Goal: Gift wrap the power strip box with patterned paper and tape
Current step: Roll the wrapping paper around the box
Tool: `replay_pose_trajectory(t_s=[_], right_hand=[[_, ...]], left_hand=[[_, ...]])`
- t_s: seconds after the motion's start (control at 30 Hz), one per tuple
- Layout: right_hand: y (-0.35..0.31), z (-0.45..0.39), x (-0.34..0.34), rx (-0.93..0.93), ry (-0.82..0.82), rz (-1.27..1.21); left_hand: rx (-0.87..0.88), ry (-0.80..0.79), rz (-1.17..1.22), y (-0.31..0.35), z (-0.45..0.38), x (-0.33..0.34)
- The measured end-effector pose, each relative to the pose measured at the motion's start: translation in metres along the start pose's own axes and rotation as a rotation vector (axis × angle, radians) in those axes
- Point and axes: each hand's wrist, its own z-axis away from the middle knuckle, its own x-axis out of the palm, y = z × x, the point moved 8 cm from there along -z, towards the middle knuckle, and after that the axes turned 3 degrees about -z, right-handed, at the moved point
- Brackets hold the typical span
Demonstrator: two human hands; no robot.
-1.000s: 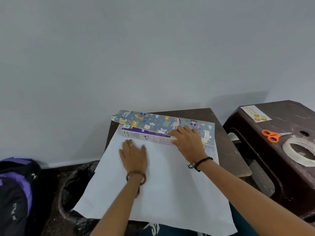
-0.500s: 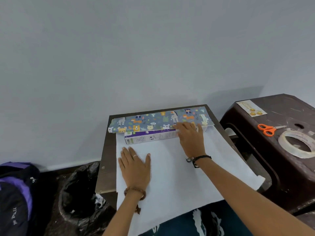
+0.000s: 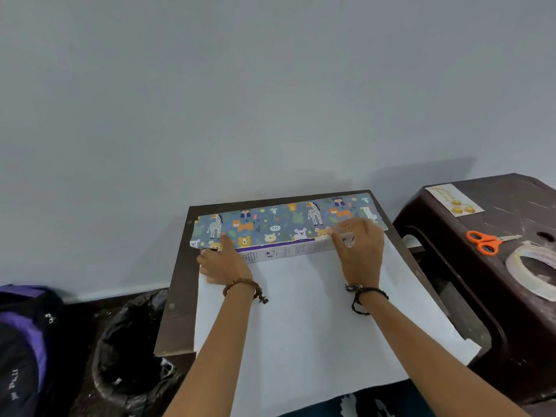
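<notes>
Both forearms reach forward, bare, palms down. Left hand [image 3: 224,263]: index finger pointing out straight, other fingers curled under, beaded bracelet on the wrist. Right hand [image 3: 359,251]: fingers bent and spread, tips pressing down, black cord bracelet on the wrist. Hands well apart.

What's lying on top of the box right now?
A flap of patterned paper covers the top of the box; only its front side shows. The left hand and right hand press the flap's edge. The top itself is hidden.
</notes>
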Motion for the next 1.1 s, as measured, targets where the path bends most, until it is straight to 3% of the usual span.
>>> replay_pose_trajectory(t_s=[0.13, 0.2, 0.4, 0.77, 0.9, 1.0, 1.1], right_hand=[[0.037, 0.006, -0.026, 0.427, 0.284, -0.083], [0.048, 0.009, -0.024, 0.523, 0.287, -0.180], [0.056, 0.008, -0.012, 0.560, 0.203, -0.372], [0.061, 0.006, -0.008, 0.566, 0.190, -0.446], [0.052, 0.003, -0.006, 0.472, 0.137, -0.396], [0.025, -0.004, -0.010, 0.196, 0.088, -0.114], [-0.012, 0.001, 0.017, -0.167, -0.193, 0.107]], left_hand=[[0.132, 0.034, 0.052, -0.001, 0.005, -0.001], [0.193, -0.003, 0.184, -0.002, 0.007, -0.001], [0.135, -0.021, 0.403, -0.016, 0.008, -0.006], [0.230, 0.027, 0.368, -0.012, 0.010, -0.014], [0.245, 0.034, 0.335, -0.013, 0.008, -0.014], [0.261, 0.027, 0.324, -0.013, 0.009, -0.013], [0.268, 0.016, 0.327, -0.012, 0.009, -0.011]])
